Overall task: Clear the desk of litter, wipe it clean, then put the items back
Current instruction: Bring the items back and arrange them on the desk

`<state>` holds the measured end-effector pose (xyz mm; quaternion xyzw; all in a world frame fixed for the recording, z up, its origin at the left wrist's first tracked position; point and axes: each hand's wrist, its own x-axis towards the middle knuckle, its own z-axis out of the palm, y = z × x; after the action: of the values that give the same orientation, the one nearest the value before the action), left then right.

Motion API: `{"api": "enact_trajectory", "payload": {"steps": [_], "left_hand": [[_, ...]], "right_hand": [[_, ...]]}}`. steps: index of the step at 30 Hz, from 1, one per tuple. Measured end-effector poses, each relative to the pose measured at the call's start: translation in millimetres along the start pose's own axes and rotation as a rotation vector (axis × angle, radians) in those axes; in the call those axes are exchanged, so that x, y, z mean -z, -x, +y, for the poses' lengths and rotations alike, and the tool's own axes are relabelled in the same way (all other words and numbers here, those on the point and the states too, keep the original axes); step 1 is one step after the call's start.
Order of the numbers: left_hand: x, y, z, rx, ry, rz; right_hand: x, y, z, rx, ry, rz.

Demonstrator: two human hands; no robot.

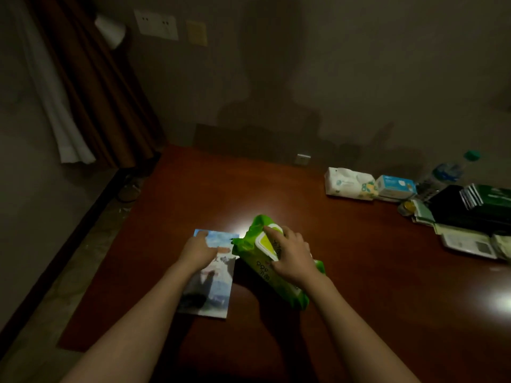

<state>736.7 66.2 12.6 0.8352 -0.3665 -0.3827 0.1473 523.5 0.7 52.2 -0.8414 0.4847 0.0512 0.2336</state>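
A green pack of wet wipes with a white lid lies near the middle of the dark red desk. My right hand rests on top of the pack, fingers curled over its lid. Beside it on the left lies a book with a light blue picture cover. My left hand presses flat on the book's upper part, fingers spread.
Along the right side stand a white tissue pack, a small blue box, a water bottle, and a stack of dark booklets and papers. A brown curtain hangs at the left; the desk's left edge drops to the floor.
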Motion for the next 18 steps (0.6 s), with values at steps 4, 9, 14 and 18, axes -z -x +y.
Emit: {"api": "enact_trajectory", "payload": {"steps": [4, 9, 14, 18], "left_hand": [[-6.1, -22.8, 58.2, -0.111, 0.153, -0.135], [-12.0, -54.6, 103.1, -0.145, 0.165, -0.146], [-15.8, -83.6, 125.8, -0.113, 0.247, 0.003], [-24.0, -98.1, 144.0, -0.126, 0.323, -0.007]], "right_hand": [[17.5, -33.8, 16.6, 0.04, 0.024, -0.016], [49.1, -83.0, 37.3, 0.135, 0.075, -0.038], [69.1, -145.1, 51.0, 0.234, 0.163, -0.033], [66.0, -180.1, 64.2, 0.284, 0.211, -0.054]]}}
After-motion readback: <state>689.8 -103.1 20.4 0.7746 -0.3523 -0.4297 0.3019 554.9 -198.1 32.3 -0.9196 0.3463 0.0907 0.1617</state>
